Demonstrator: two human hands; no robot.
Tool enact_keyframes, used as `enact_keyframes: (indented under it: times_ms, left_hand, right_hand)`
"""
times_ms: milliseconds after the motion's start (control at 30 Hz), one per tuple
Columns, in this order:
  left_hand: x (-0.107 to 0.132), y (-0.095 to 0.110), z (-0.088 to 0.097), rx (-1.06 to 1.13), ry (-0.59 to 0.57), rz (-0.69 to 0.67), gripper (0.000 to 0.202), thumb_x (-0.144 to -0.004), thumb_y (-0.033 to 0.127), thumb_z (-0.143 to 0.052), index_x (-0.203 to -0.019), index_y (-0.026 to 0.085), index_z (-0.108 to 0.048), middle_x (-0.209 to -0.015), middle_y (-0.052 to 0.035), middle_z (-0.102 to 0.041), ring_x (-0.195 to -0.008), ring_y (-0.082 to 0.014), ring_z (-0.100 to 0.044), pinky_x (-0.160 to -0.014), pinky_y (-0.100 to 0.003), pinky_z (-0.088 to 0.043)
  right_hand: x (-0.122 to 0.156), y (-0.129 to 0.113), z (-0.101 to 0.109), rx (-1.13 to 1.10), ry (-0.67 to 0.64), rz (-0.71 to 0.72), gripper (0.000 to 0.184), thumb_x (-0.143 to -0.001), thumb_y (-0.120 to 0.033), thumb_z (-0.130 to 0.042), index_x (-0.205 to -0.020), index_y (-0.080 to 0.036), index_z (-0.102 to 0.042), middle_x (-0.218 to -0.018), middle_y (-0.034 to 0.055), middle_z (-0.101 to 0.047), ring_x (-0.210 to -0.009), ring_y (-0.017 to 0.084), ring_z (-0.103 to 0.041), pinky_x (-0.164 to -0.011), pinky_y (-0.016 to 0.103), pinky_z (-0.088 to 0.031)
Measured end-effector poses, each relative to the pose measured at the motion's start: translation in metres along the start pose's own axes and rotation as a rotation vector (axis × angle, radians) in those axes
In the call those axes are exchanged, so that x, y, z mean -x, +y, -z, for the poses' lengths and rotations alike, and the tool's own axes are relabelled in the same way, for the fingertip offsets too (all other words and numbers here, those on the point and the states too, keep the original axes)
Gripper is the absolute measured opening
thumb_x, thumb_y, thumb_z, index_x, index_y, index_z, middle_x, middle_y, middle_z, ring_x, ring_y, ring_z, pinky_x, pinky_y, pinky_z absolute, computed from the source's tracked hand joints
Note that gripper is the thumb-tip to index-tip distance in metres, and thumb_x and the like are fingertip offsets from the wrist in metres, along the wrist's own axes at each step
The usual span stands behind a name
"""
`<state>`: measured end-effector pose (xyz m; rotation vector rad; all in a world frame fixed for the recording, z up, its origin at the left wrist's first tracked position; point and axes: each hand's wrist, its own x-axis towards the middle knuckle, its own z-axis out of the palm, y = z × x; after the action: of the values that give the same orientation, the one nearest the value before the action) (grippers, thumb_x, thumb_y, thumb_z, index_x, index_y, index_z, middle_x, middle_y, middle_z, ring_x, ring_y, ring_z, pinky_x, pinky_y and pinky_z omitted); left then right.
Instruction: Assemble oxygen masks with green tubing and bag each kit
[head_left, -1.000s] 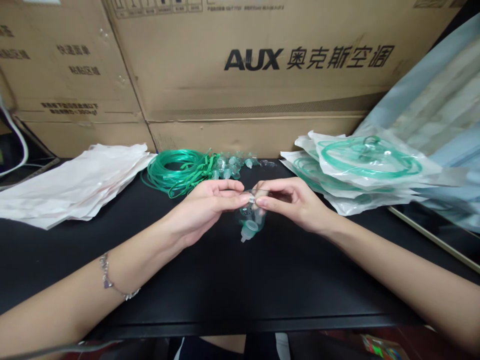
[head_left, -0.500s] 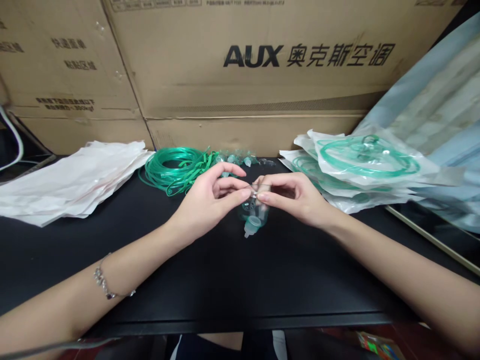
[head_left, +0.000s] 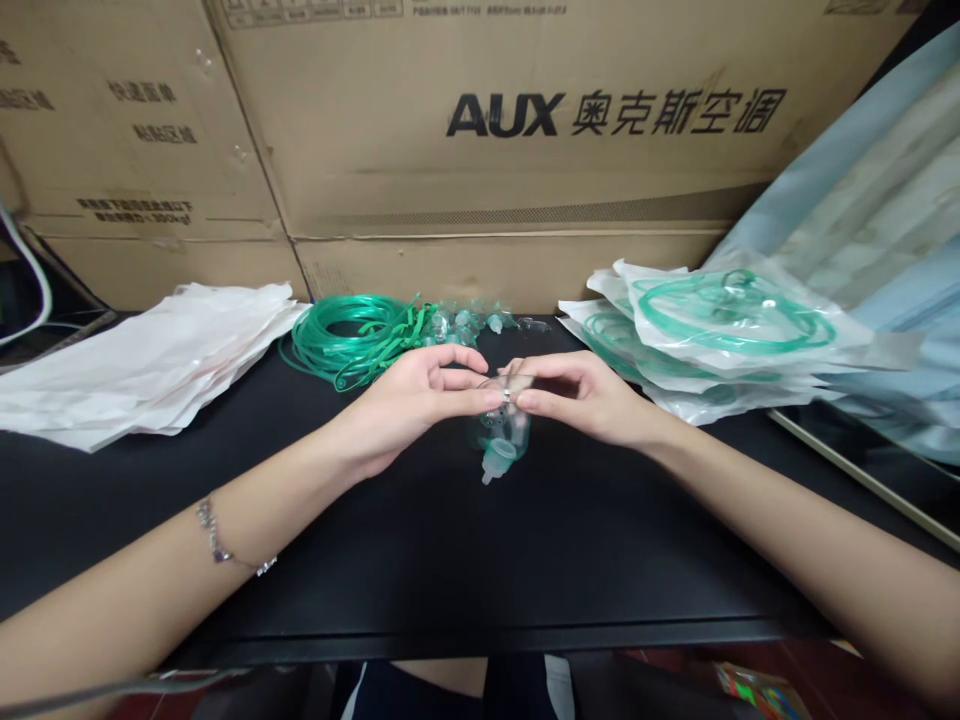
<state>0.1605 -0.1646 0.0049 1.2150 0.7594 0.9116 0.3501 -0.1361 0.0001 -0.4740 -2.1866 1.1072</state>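
Observation:
My left hand [head_left: 420, 395] and my right hand [head_left: 577, 395] meet over the middle of the black table [head_left: 450, 560]. Both pinch the top rim of a clear plastic mask [head_left: 501, 435] with a pale green connector at its lower end. The fingertips of the two hands almost touch at a small metal clip on the mask's edge. The mask hangs just above the tabletop. Behind the hands lie a coil of green tubing [head_left: 349, 338] and several loose clear masks [head_left: 469, 322].
A pile of empty white bags [head_left: 142, 355] lies at the left. Sealed bags with green tubing inside [head_left: 720, 335] are stacked at the right. Large cardboard boxes [head_left: 487, 150] stand along the back. A light blue plastic sheet [head_left: 885, 230] leans at the far right.
My hands have stayed at the mask's rim with small finger shifts. The left index finger lifted half a second ago and has come down again. The mask sits slightly lower.

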Motion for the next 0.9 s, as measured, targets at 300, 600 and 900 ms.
enact_keyframes:
  times_ms: [300,600,900]
  left_hand:
    - [-0.008,-0.008,0.008,0.322,-0.075,0.144,0.017,-0.075,0.005,-0.055,-0.090,0.013,-0.053,-0.078,-0.0046,-0.065,-0.073,-0.0143,-0.064,-0.071,-0.027,-0.047]
    - [-0.009,-0.011,0.007,0.343,-0.042,0.145,0.016,-0.074,0.006,-0.058,-0.088,0.013,-0.055,-0.080,-0.0052,-0.064,-0.072,-0.0145,-0.063,-0.072,-0.028,-0.047]
    - [-0.005,-0.004,0.008,0.200,-0.057,0.037,0.023,-0.069,0.010,-0.065,-0.086,0.015,-0.052,-0.073,-0.0019,-0.063,-0.068,-0.0139,-0.062,-0.070,-0.030,-0.046]
  right_hand:
    - [0.002,0.008,0.005,-0.226,0.019,-0.057,0.008,-0.077,-0.023,-0.061,-0.080,-0.015,-0.064,-0.076,-0.0003,-0.064,-0.072,0.009,-0.058,-0.072,0.023,-0.044]
    - [-0.001,0.002,-0.002,-0.185,0.087,-0.105,0.010,-0.076,-0.023,-0.061,-0.075,-0.014,-0.063,-0.070,-0.0009,-0.063,-0.069,0.009,-0.057,-0.070,0.024,-0.044]
    - [-0.001,0.003,-0.002,-0.298,0.109,-0.120,0.016,-0.070,-0.029,-0.067,-0.077,-0.014,-0.062,-0.071,-0.0011,-0.062,-0.067,0.009,-0.057,-0.068,0.024,-0.044]
